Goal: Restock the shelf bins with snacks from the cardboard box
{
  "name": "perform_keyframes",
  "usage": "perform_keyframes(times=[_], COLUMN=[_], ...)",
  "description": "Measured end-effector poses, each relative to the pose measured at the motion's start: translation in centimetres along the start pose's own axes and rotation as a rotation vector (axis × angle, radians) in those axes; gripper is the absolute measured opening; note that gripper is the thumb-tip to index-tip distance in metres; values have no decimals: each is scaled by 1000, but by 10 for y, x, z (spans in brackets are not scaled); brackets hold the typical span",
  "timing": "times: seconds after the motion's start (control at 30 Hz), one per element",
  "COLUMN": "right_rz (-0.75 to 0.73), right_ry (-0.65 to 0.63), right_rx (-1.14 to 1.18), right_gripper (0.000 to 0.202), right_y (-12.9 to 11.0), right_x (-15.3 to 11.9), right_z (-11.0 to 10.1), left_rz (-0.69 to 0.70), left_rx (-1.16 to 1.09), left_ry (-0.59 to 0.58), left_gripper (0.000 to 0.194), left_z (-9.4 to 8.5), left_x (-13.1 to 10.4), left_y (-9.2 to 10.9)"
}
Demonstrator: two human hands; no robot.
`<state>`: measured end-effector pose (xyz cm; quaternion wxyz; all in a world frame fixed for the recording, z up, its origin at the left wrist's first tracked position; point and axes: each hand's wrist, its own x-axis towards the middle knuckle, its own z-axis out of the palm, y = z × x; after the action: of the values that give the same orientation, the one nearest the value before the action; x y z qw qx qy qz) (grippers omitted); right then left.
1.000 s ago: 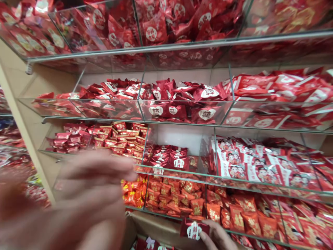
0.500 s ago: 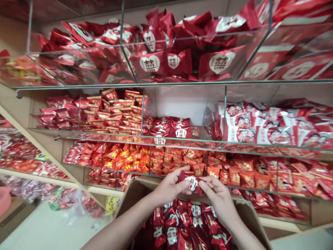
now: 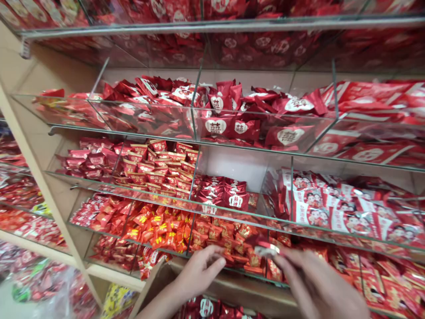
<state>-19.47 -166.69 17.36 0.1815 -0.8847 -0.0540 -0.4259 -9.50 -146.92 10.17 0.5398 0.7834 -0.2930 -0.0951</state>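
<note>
A dark red candy packet [image 3: 264,249] with a white label is pinched in my right hand [image 3: 315,277], both smeared by motion. It is raised in front of the lower shelves. My left hand [image 3: 197,272] hovers over the back left rim of the cardboard box [image 3: 245,285], thumb and fingers apart, with nothing seen in it. Inside the box lie dark red packets [image 3: 207,306] with white marks. Similar packets [image 3: 235,197] stand in stacked rows in the middle shelf compartment, just above my hands.
Clear dividers and a shelf lip [image 3: 239,215] front the compartments. Gold-edged red packets [image 3: 156,166] fill the bin to the left, and white-and-red packets [image 3: 348,212] the one to the right. Larger heart-label packets [image 3: 215,126] sit on the shelf above.
My hands have parted. The right one has carried the packet up and to the right, while the left let go and moved left and down. The view has tilted upward.
</note>
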Motion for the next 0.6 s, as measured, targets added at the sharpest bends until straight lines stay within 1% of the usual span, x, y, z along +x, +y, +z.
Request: perform_keyframes(times=[0.07, 0.1, 0.13, 0.2, 0.27, 0.33, 0.43, 0.5, 0.6], right_rz=[-29, -14, -9, 2, 36, 87, 150, 171, 167], right_ry=[-81, -161, -272, -476, -603, -656, -692, -719, -736], right_rx=[-250, -381, -497, -645, -695, -710, -736, -747, -766], right_gripper=[26, 26, 25, 26, 29, 30, 33, 35, 35], right_y=[-9, -13, -18, -26, -28, -22, -2, 12, 25], right_x=[46, 70, 94, 134, 161, 178, 190, 195, 201], right_z=[-11, -11, -8, 6, 28, 50, 76, 87, 96], left_rz=[31, 62, 98, 177, 244, 290, 327, 332, 317], left_rx=[141, 237, 343, 537, 652, 700, 722, 727, 737], left_ry=[-23, -33, -38, -42, -42, -31, -15, -17, -37], left_gripper=[21, 19, 18, 18, 19, 20, 19, 18, 16], left_z=[2, 4, 6, 9, 11, 12, 13, 13, 13], left_x=[-2, -3, -5, -9, -12, -14, -14, -13, -12], left_y=[-5, -6, -8, -9, -11, -14, -19, -22, -24])
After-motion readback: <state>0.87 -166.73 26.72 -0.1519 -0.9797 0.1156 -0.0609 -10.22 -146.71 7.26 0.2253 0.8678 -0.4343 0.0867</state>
